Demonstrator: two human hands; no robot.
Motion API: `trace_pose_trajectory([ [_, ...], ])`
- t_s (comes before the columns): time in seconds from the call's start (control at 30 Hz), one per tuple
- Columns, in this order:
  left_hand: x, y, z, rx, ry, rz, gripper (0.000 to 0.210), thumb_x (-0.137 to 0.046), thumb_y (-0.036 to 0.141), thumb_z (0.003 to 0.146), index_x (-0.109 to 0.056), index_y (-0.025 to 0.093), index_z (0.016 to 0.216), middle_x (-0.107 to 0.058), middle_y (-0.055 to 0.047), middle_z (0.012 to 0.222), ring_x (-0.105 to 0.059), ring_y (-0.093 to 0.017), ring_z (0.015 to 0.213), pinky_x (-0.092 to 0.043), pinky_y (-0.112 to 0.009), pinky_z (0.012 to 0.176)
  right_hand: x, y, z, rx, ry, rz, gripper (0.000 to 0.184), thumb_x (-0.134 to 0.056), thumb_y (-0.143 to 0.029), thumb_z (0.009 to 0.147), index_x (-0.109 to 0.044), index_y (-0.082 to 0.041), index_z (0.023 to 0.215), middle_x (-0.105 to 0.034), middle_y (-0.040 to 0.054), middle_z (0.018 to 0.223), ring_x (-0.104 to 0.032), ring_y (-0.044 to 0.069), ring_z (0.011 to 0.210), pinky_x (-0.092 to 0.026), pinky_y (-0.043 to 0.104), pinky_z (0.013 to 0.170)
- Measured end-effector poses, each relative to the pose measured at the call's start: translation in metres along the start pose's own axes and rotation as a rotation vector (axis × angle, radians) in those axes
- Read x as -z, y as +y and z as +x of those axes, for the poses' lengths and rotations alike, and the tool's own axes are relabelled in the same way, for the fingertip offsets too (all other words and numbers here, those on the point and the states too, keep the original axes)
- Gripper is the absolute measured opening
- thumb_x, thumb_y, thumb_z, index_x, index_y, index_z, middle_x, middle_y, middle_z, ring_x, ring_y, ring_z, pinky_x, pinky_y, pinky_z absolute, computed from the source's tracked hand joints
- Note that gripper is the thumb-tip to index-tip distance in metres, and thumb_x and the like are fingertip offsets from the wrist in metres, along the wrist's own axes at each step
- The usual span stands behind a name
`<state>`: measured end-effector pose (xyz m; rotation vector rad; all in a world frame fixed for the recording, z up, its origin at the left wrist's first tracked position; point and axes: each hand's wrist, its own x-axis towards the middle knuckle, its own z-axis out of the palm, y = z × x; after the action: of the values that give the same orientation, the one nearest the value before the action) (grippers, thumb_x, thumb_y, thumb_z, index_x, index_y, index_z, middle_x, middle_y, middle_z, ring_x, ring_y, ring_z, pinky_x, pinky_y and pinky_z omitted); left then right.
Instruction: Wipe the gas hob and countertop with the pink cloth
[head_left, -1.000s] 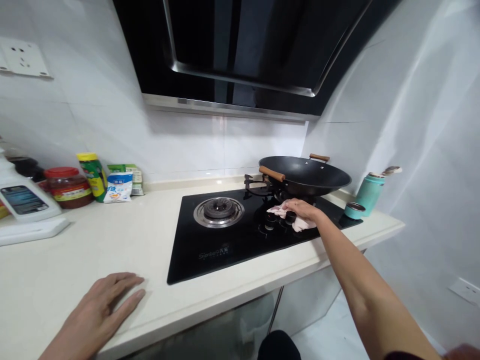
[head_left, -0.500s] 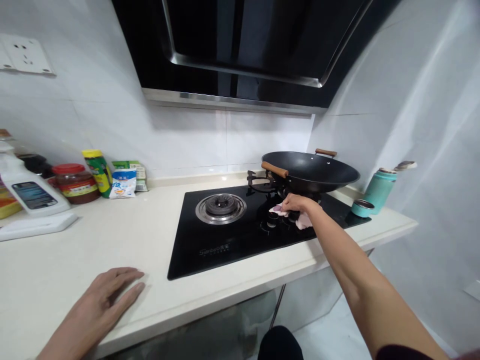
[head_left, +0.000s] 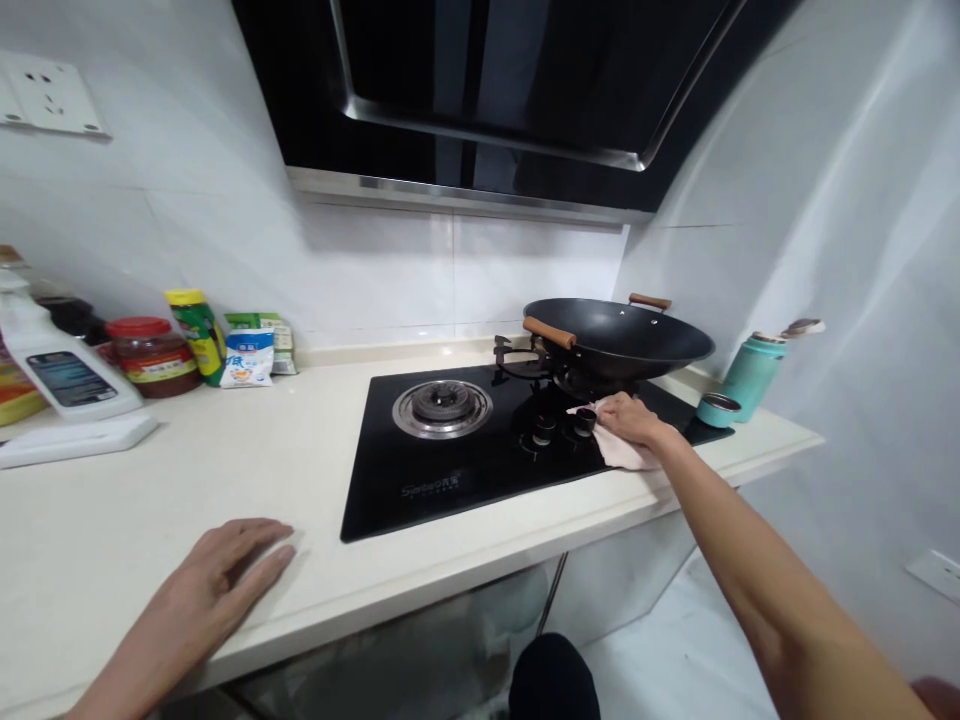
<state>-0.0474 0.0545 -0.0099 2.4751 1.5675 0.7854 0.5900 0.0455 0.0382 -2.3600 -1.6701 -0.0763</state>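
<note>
My right hand [head_left: 628, 417] presses a pale pink cloth [head_left: 624, 453] onto the black glass gas stove [head_left: 465, 470], its fingers curled over the cloth. It is just right of the two control knobs [head_left: 543, 430], in front of a large black wok [head_left: 615, 335] with wooden handles. The cloth's lower end reaches the stove's front edge. Resting on the pale counter [head_left: 315, 590] left of the stove, my left hand [head_left: 232, 575] has its fingers loosely apart and nothing in them. The uncovered left burner [head_left: 443, 405] shows its metal ring.
A turquoise flask [head_left: 752, 375] and its cup-like lid [head_left: 718, 409] stand at the stove's right end. At the left are a white spray bottle [head_left: 79, 375], a red-lidded jar [head_left: 154, 358], a green yellow-capped container [head_left: 196, 338] and small packets [head_left: 249, 357]. A range hood [head_left: 480, 100] overhangs the stove.
My right hand has moved right with the cloth, from behind the knobs to beside them, and the cloth is more spread out. My left hand stays on the counter.
</note>
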Motion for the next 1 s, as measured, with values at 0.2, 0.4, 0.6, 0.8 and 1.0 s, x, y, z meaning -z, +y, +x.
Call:
trace_pose_trajectory([
  [0.2, 0.003, 0.009, 0.001, -0.033, 0.022, 0.005, 0.053, -0.053, 0.068, 0.084, -0.075, 0.024, 0.105, -0.073, -0.007, 0.115, -0.065, -0.027, 0.109, -0.051, -0.039, 0.101, -0.003, -0.013, -0.054, -0.036, -0.004, -0.054, 0.043, -0.038, -0.047, 0.095, -0.070, -0.036, 0.121, -0.050, 0.0100, 0.137, -0.048, 0.037, 0.122, -0.041, 0.062, 0.096],
  [0.4, 0.001, 0.008, 0.000, -0.053, 0.001, 0.026, 0.055, -0.051, 0.067, 0.087, -0.074, 0.022, 0.110, -0.071, -0.009, 0.119, -0.061, -0.028, 0.115, -0.047, -0.041, 0.104, -0.004, -0.045, -0.083, -0.009, 0.043, -0.118, 0.043, -0.042, -0.052, 0.094, -0.069, -0.035, 0.124, -0.052, 0.0106, 0.133, -0.047, 0.037, 0.120, -0.041, 0.058, 0.095],
  [0.6, 0.002, 0.010, 0.000, -0.073, -0.002, 0.020, 0.053, -0.051, 0.064, 0.089, -0.074, 0.021, 0.110, -0.071, -0.009, 0.119, -0.061, -0.027, 0.114, -0.047, -0.039, 0.104, -0.006, -0.071, -0.100, 0.042, 0.078, -0.148, 0.040, -0.042, -0.047, 0.096, -0.070, -0.035, 0.121, -0.053, 0.0115, 0.130, -0.048, 0.034, 0.116, -0.043, 0.052, 0.090],
  [0.8, 0.003, 0.011, 0.000, -0.074, 0.010, 0.024, 0.053, -0.051, 0.064, 0.089, -0.074, 0.021, 0.110, -0.072, -0.008, 0.118, -0.062, -0.027, 0.113, -0.047, -0.038, 0.103, -0.012, -0.104, -0.121, 0.183, 0.131, -0.119, 0.034, -0.048, -0.041, 0.094, -0.070, -0.032, 0.118, -0.057, 0.0095, 0.126, -0.050, 0.029, 0.108, -0.042, 0.041, 0.085],
  [1.0, 0.002, 0.010, -0.001, -0.092, 0.008, 0.039, 0.051, -0.050, 0.061, 0.092, -0.074, 0.021, 0.112, -0.072, -0.008, 0.119, -0.062, -0.026, 0.114, -0.047, -0.038, 0.103, -0.015, -0.153, -0.141, 0.330, 0.147, -0.023, 0.032, -0.054, -0.034, 0.090, -0.069, -0.029, 0.118, -0.059, 0.0085, 0.124, -0.050, 0.029, 0.105, -0.038, 0.040, 0.085],
])
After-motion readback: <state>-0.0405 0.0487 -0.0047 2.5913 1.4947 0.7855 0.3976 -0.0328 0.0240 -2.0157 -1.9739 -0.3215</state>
